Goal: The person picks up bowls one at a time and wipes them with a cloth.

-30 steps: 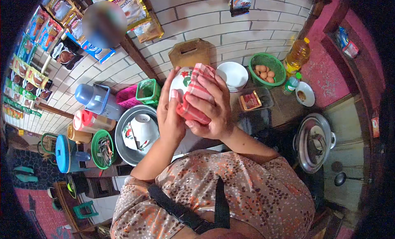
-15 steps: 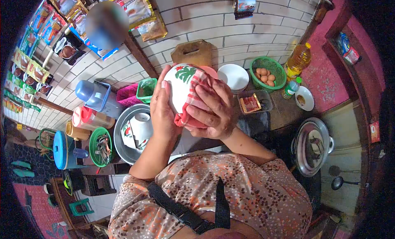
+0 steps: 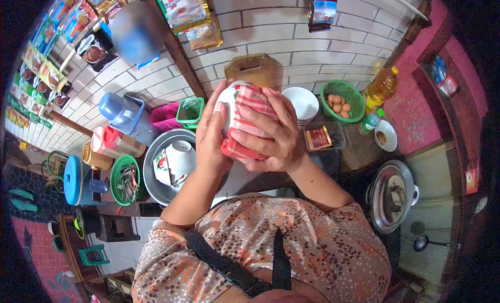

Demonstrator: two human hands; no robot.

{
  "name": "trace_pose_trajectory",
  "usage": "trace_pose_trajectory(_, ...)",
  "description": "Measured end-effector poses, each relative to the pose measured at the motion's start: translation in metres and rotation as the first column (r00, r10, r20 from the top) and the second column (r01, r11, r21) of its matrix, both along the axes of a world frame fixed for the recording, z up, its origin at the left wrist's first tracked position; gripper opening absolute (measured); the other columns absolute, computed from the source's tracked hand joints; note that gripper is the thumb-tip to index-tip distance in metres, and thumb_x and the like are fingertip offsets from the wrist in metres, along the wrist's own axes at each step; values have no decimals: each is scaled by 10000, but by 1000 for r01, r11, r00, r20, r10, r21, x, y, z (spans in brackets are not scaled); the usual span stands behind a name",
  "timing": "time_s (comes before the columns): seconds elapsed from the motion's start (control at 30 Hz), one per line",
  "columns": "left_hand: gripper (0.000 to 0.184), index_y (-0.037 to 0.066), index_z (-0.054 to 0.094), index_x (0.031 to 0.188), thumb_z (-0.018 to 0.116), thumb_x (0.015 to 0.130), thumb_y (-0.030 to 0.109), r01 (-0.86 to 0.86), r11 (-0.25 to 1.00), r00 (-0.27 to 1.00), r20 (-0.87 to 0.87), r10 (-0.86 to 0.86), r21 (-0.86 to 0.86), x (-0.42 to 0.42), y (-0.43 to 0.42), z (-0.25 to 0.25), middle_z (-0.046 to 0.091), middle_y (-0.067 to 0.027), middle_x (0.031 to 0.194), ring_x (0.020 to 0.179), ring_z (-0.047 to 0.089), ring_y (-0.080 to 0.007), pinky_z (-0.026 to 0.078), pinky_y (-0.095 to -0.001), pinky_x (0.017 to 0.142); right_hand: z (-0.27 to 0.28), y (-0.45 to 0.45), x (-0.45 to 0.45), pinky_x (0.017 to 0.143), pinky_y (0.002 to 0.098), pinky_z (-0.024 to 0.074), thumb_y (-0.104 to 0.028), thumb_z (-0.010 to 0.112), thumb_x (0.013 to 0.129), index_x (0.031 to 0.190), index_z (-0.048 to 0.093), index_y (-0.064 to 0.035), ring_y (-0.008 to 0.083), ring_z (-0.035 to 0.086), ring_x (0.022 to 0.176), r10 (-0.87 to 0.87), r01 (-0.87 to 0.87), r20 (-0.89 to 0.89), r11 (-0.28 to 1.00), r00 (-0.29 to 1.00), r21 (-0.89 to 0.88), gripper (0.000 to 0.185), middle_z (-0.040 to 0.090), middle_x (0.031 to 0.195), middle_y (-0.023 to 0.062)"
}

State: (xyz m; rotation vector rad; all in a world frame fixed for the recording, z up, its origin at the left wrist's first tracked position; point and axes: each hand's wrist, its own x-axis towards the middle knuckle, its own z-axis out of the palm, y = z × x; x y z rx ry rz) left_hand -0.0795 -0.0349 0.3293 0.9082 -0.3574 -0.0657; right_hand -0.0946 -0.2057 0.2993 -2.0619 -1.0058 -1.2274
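Observation:
A white bowl (image 3: 227, 111) with a printed leaf and flower pattern is held up in front of my chest, tilted with its outside toward me. My left hand (image 3: 209, 133) grips its left side, fingers wrapped round the edge. A red and white checked cloth (image 3: 249, 106) lies over the bowl's right side. My right hand (image 3: 273, 131) presses this cloth against the bowl with its fingers curved over it. Below and left of my hands stands a metal basin (image 3: 151, 170) with patterned white bowls (image 3: 179, 159) in it.
Stacked white bowls (image 3: 300, 102), a green basket (image 3: 348, 89) of eggs, an oil bottle (image 3: 383, 87) and a plastic tray (image 3: 336, 136) with a red packet stand at the right. A lidded pot (image 3: 390, 196) is at far right. A green cutlery basket (image 3: 125, 180) sits left.
The cloth has shifted across the bowl and now covers more of its printed side. My right hand has moved with it. The whole view has shifted slightly.

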Motion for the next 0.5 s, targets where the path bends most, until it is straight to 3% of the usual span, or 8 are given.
trace_pose_trajectory(0.07,556,-18,404,1570,496,1080,229,-5,1000,999,43,4,26,2,2,-1,465,-170,1588,1424,492,-276,388,-398,1190,-4,-9,7,1144,639,361,-558,707,870,1289,701,-354,452,469,1420,31,-30,26,999,999,-33,466,577,1502,-21)
trace_pose_trajectory(0.13,557,-22,401,1573,473,1076,219,-50,966,963,267,-20,254,5,3,-5,445,-169,1607,1468,443,-281,326,-403,1225,-8,-15,14,1124,642,384,-637,626,906,1249,717,-389,425,485,1400,155,-152,126,988,980,-36,432,599,1465,-33)
trace_pose_trajectory(0.17,564,-28,390,1579,453,1072,211,-14,965,954,291,-66,264,4,4,-5,428,-169,1620,1496,403,-279,284,-403,1243,-9,-18,11,1101,635,411,-674,574,917,1230,718,-414,381,499,1381,121,-115,136,992,983,-52,431,605,1443,-62)
trace_pose_trajectory(0.2,564,-28,390,1579,453,1072,211,-18,966,955,292,-61,260,5,6,-3,428,-169,1620,1496,403,-279,284,-403,1243,-8,-21,10,1101,635,411,-674,574,917,1230,718,-414,381,499,1381,126,-119,135,991,983,-56,431,605,1443,-62)
trace_pose_trajectory(0.3,580,-25,360,1596,464,1087,231,193,930,915,285,-286,311,6,15,5,431,-157,1618,1474,428,-254,326,-389,1218,0,-28,8,1098,617,426,-688,549,922,1248,714,-439,340,500,1380,138,-86,185,960,973,-265,442,602,1438,-106)
trace_pose_trajectory(0.43,585,-22,352,1602,472,1093,241,318,886,891,212,-401,336,10,24,5,441,-144,1609,1451,452,-240,350,-381,1204,0,-27,6,1114,615,416,-679,543,930,1238,715,-449,355,506,1376,144,-81,192,950,971,-303,421,601,1432,-112)
trace_pose_trajectory(0.5,585,-13,361,1601,480,1092,249,254,900,923,190,-335,353,6,22,8,448,-137,1604,1448,454,-233,351,-378,1201,-4,-23,5,1136,614,399,-640,609,925,1229,717,-378,387,507,1381,133,-101,151,974,979,-204,416,595,1442,-33)
